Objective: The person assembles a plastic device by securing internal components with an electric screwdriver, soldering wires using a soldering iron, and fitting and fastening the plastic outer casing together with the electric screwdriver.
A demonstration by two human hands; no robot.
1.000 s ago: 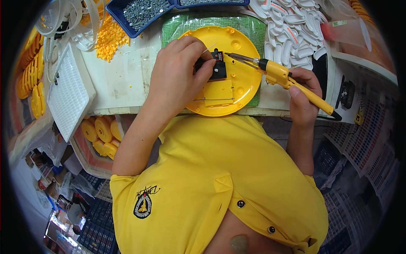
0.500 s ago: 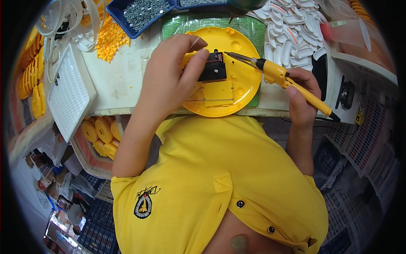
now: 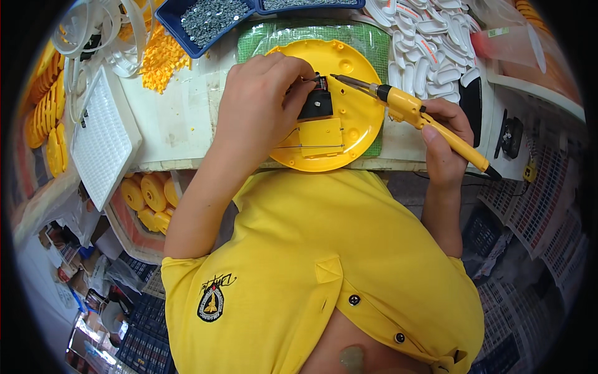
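Observation:
A round yellow plastic shell (image 3: 364, 115) lies on a green padded mat (image 3: 249, 47), its inner side up. Inside it sit a black box-shaped part (image 3: 319, 103) and, nearer me, a yellow rectangular cover (image 3: 321, 137) with a thin metal rod beside it. My left hand (image 3: 265, 93) covers the shell's left part, thumb and forefinger pinched at the black part's far end; what they pinch is hidden. My right hand (image 3: 447, 137) grips a yellow soldering iron (image 3: 430, 116). Its pointed tip hovers by the black part's far right corner; contact I cannot tell.
Blue trays of small metal screws (image 3: 215, 22) stand at the back. Loose yellow pieces (image 3: 163, 59) and a white ribbed tray (image 3: 103, 137) are to the left. White curved plastic parts (image 3: 430, 50) pile up at right, near a translucent red-tinted cup (image 3: 507, 47).
My left hand has lowered toward the black part, its fingers coming together at its far end. The soldering iron has barely shifted. A dark rounded object at the top edge has gone from view.

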